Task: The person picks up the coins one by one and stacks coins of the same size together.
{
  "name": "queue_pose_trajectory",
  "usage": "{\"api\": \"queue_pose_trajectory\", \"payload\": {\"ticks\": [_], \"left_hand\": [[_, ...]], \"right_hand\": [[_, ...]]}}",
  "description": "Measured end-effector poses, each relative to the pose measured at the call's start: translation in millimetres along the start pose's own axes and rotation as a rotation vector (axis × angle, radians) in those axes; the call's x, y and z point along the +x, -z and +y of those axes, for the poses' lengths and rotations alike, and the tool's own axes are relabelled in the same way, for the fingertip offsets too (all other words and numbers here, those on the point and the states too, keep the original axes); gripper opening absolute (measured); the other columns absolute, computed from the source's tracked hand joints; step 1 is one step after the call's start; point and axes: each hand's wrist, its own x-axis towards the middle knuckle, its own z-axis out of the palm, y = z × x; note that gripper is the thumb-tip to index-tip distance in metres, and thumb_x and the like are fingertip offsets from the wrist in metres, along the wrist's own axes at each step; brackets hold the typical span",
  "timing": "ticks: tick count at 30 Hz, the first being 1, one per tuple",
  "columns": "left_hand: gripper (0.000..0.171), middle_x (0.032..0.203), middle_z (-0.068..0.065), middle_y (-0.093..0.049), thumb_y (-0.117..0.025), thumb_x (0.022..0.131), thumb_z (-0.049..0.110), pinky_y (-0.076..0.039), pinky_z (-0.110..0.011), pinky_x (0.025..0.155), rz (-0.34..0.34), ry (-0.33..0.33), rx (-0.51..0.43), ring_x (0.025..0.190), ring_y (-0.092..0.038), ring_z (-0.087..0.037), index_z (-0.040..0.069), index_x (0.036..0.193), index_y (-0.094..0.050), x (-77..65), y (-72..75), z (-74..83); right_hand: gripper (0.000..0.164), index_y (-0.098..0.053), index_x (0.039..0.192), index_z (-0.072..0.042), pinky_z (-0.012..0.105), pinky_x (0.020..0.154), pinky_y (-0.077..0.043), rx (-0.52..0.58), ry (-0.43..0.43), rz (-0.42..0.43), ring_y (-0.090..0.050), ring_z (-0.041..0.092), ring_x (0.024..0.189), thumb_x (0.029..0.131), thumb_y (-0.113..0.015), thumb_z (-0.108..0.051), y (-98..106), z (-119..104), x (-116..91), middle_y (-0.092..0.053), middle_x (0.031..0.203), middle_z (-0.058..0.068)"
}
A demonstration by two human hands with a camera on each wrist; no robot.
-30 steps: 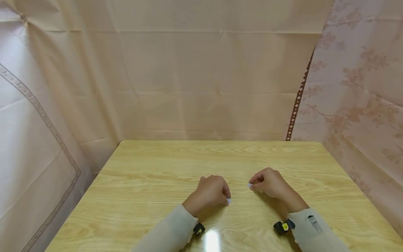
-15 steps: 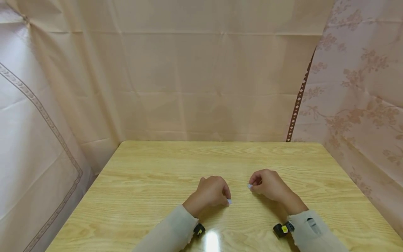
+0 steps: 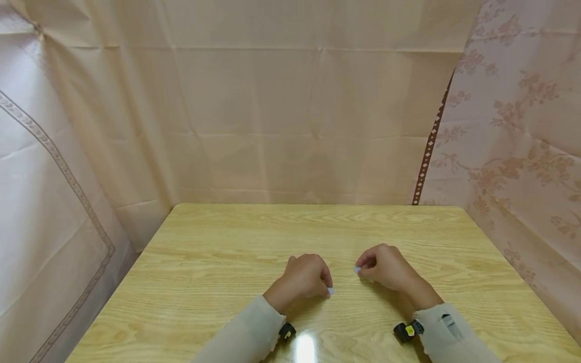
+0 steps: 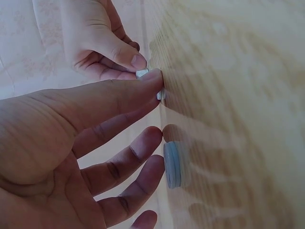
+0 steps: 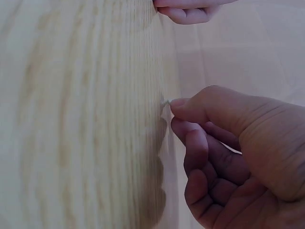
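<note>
My left hand [image 3: 305, 276] pinches a small whitish piece [image 3: 331, 291] between thumb and index finger, low over the table. Under its other fingers, the left wrist view has a light blue, round, flat thing [image 4: 172, 164] lying on the wood, like stacked discs; the head view hides it. A second small whitish piece [image 3: 357, 269] is pinched by the thumb and index finger of my right hand [image 3: 388, 267], a little farther off and to the right. A gap separates the two hands. What kind the small pieces are, I cannot tell.
Both hands are over a light wooden table [image 3: 218, 237]. A beige cloth [image 3: 290, 116] hangs behind it, with a flowered cloth [image 3: 526, 126] on the right and a pale cloth [image 3: 41, 212] on the left. Black wrist devices [image 3: 404, 331] sit below the cuffs.
My right hand has shifted slightly left and nearer with its whitish piece. The left hand has stayed almost in place, its grip unchanged.
</note>
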Motion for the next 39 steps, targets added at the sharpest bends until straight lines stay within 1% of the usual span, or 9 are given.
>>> {"api": "queue_pose_trajectory", "payload": {"ticks": [7,13,16,21,23,28,31,35,39], "left_hand": [[0.017,0.084,0.022,-0.07,-0.094,0.073,0.028,-0.04,-0.048,0.084,-0.005,0.001,-0.002,0.081,-0.058,-0.004,0.032,0.069,-0.078,0.9,-2.0,-1.4],[0.017,0.084,0.022,-0.07,-0.094,0.072,0.029,-0.041,-0.05,0.085,-0.007,-0.001,0.001,0.082,-0.058,-0.004,0.032,0.07,-0.078,1.5,-2.6,-1.8],[0.017,0.084,0.022,-0.07,-0.094,0.072,0.029,-0.041,-0.051,0.086,-0.007,0.0,-0.004,0.082,-0.059,-0.004,0.032,0.07,-0.078,1.7,-2.2,-2.0],[0.017,0.081,0.021,-0.07,-0.094,0.072,0.027,-0.039,-0.05,0.086,-0.006,0.001,-0.018,0.081,-0.058,-0.005,0.031,0.07,-0.078,1.8,-1.1,-2.0],[0.017,0.08,0.021,-0.071,-0.094,0.072,0.026,-0.039,-0.05,0.086,-0.009,-0.001,-0.024,0.08,-0.058,-0.004,0.03,0.07,-0.078,1.5,-0.5,-1.9],[0.018,0.077,0.021,-0.07,-0.095,0.071,0.026,-0.039,-0.049,0.084,-0.003,-0.001,-0.026,0.076,-0.057,-0.002,0.03,0.069,-0.078,1.1,-0.4,-3.0],[0.02,0.074,0.022,-0.069,-0.096,0.07,0.027,-0.038,-0.047,0.083,0.008,0.0,-0.02,0.074,-0.056,-0.002,0.03,0.067,-0.076,1.5,-1.0,-3.9],[0.022,0.073,0.022,-0.067,-0.097,0.069,0.027,-0.037,-0.046,0.081,0.009,0.003,-0.019,0.073,-0.055,-0.002,0.03,0.066,-0.076,2.1,-1.3,-4.3],[0.022,0.072,0.022,-0.067,-0.097,0.069,0.026,-0.038,-0.049,0.084,0.002,0.01,-0.022,0.074,-0.055,-0.002,0.029,0.066,-0.076,2.0,-0.6,-3.3]], "right_hand": [[0.008,-0.08,0.09,-0.016,0.025,0.061,-0.051,0.063,-0.006,-0.009,-0.064,0.012,0.072,0.084,-0.085,-0.019,0.0,0.2,-0.1,-0.073,0.079,-0.006],[0.014,-0.08,0.099,-0.011,0.026,0.061,-0.052,0.191,0.04,-0.1,-0.066,0.015,0.072,0.086,-0.083,-0.016,-2.3,-0.9,0.1,-0.075,0.082,0.0],[0.014,-0.078,0.098,-0.008,0.025,0.06,-0.052,0.239,0.068,-0.153,-0.067,0.013,0.071,0.087,-0.083,-0.016,-5.1,-5.7,-0.7,-0.075,0.083,0.002],[0.018,-0.069,0.09,-0.005,0.021,0.052,-0.042,0.298,0.068,-0.206,-0.056,0.008,0.061,0.086,-0.084,-0.016,-11.5,-13.2,-1.9,-0.071,0.076,0.003],[0.018,-0.069,0.09,-0.004,0.021,0.052,-0.042,0.325,0.068,-0.226,-0.055,0.008,0.06,0.087,-0.084,-0.014,-13.6,-16.0,-2.9,-0.071,0.076,0.005],[0.012,-0.074,0.093,-0.002,0.022,0.056,-0.048,0.341,0.096,-0.262,-0.062,0.01,0.066,0.088,-0.081,-0.011,-17.8,-21.6,-5.1,-0.075,0.08,0.009],[0.011,-0.076,0.093,-0.003,0.023,0.057,-0.05,0.331,0.103,-0.264,-0.063,0.011,0.067,0.088,-0.081,-0.011,-20.4,-24.7,-5.6,-0.076,0.081,0.009],[0.009,-0.077,0.092,-0.004,0.023,0.057,-0.05,0.32,0.092,-0.256,-0.062,0.01,0.066,0.087,-0.082,-0.01,-24.1,-27.8,-5.9,-0.076,0.081,0.008],[0.008,-0.078,0.092,-0.006,0.023,0.055,-0.049,0.329,0.073,-0.251,-0.061,0.01,0.065,0.089,-0.081,-0.013,-27.5,-28.6,-6.2,-0.076,0.081,0.006]]}}
